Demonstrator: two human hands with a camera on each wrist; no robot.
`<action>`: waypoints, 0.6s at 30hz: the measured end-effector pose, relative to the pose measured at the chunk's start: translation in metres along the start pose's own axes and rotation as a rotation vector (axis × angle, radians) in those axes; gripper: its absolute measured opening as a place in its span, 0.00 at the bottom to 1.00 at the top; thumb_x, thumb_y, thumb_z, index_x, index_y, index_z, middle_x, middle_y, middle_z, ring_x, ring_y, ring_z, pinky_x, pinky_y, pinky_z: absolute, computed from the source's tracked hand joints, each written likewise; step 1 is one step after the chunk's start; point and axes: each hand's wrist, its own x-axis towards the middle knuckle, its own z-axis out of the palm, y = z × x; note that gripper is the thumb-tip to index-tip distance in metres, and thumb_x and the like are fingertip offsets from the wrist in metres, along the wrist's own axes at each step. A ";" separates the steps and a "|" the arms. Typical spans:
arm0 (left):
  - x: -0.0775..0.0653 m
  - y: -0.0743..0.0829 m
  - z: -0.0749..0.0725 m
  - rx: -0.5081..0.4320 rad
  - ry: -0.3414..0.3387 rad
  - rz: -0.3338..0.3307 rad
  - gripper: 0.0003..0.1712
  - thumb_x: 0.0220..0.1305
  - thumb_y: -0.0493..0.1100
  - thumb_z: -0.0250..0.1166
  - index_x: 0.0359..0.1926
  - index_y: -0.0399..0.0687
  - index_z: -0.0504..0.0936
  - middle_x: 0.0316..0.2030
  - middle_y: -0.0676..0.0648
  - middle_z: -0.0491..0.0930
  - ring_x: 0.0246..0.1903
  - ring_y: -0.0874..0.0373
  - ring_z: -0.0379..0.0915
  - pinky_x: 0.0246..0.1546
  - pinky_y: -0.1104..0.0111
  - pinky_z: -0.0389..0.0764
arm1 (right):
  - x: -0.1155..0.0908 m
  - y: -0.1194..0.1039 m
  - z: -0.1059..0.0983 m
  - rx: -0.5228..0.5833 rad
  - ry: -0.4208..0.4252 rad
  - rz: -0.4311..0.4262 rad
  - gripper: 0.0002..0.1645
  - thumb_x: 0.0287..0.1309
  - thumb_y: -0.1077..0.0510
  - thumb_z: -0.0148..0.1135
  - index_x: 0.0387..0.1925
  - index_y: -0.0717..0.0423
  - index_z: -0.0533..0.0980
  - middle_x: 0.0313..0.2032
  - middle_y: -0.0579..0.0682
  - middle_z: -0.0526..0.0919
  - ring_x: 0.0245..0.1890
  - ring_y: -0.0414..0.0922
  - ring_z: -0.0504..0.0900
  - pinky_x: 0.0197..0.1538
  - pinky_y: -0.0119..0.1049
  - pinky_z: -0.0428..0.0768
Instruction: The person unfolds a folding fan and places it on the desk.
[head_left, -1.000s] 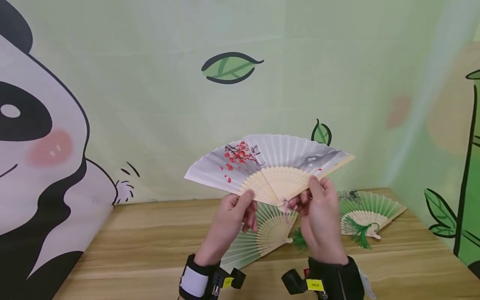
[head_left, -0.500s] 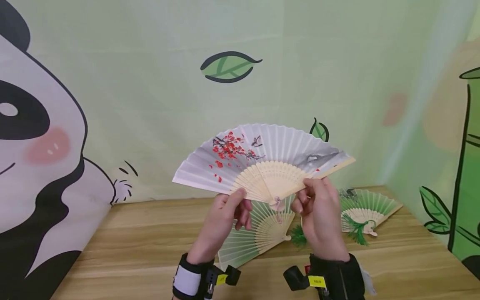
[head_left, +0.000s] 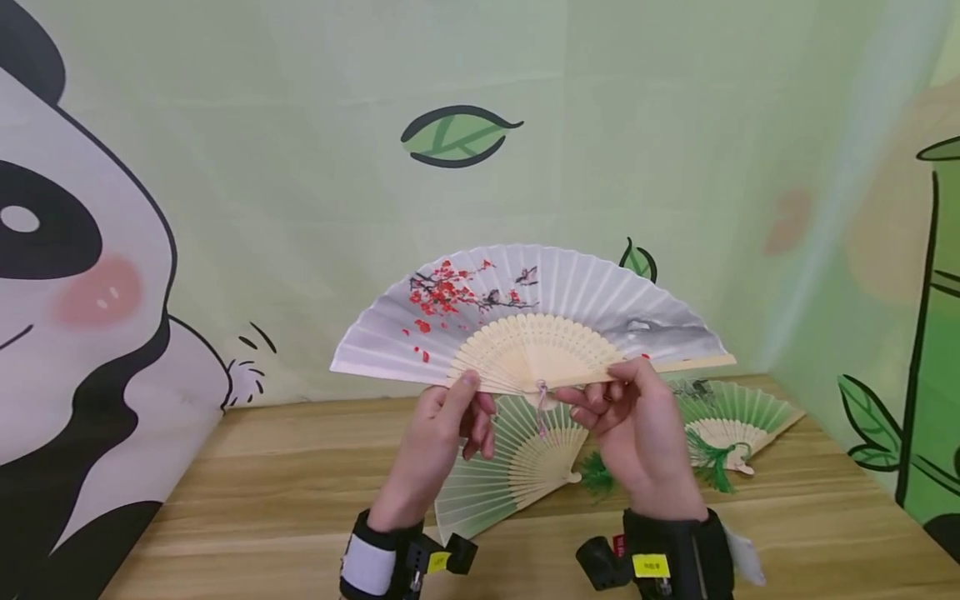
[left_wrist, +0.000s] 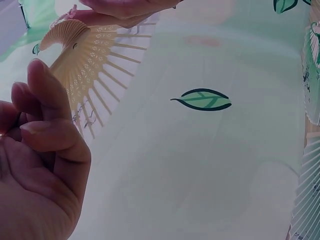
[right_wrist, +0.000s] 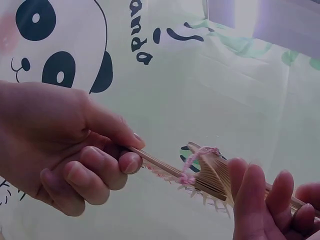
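A white folding fan (head_left: 480, 333), printed with red blossoms and grey hills, is held up above the table, spread to about a half circle. My left hand (head_left: 442, 442) pinches its left end stick, thumb on the near side. On the opposite end stick, my right hand (head_left: 645, 425) grips with thumb and fingers, some fingers near the pivot. From the pivot hangs a pink cord (head_left: 542, 408). In the right wrist view the left hand (right_wrist: 85, 155) pinches the stick's end, while the right hand (right_wrist: 265, 205) shows at lower right. The fan ribs (left_wrist: 97, 65) appear in the left wrist view.
Behind the hands, a pale green fan (head_left: 480, 492) lies spread on the wooden table (head_left: 300, 475). Farther right lies another green fan (head_left: 757, 408) with a green tassel (head_left: 716, 462). A backdrop with a printed panda (head_left: 135, 250) stands behind the table.
The white fan has spread wider, its right end stick turning down to nearly level. My left hand has moved slightly left; my right hand has shifted a little right and turned.
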 end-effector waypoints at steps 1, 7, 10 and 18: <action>0.000 0.000 0.000 0.003 0.002 0.000 0.27 0.85 0.52 0.44 0.29 0.41 0.74 0.17 0.49 0.72 0.17 0.58 0.74 0.20 0.72 0.67 | 0.000 0.000 0.000 0.009 0.001 0.002 0.25 0.75 0.62 0.34 0.18 0.50 0.63 0.18 0.45 0.77 0.31 0.46 0.91 0.34 0.30 0.79; -0.001 0.001 0.002 0.014 0.018 0.019 0.27 0.85 0.51 0.44 0.30 0.40 0.74 0.17 0.48 0.72 0.17 0.58 0.73 0.20 0.72 0.66 | 0.000 0.000 0.005 0.055 0.032 -0.004 0.24 0.76 0.62 0.35 0.19 0.51 0.62 0.18 0.46 0.75 0.29 0.47 0.90 0.34 0.30 0.82; -0.001 0.000 0.003 0.021 0.013 0.024 0.27 0.85 0.51 0.44 0.31 0.39 0.74 0.18 0.48 0.72 0.17 0.59 0.73 0.20 0.72 0.66 | -0.001 -0.002 0.005 0.076 0.033 -0.018 0.23 0.77 0.61 0.36 0.20 0.51 0.62 0.18 0.47 0.73 0.28 0.47 0.90 0.35 0.30 0.83; -0.003 -0.003 0.004 0.024 0.022 -0.021 0.26 0.84 0.48 0.47 0.31 0.37 0.78 0.18 0.50 0.73 0.17 0.61 0.74 0.19 0.74 0.68 | -0.003 -0.002 0.002 0.093 0.026 -0.044 0.23 0.77 0.62 0.34 0.22 0.52 0.61 0.20 0.47 0.71 0.26 0.45 0.89 0.34 0.29 0.83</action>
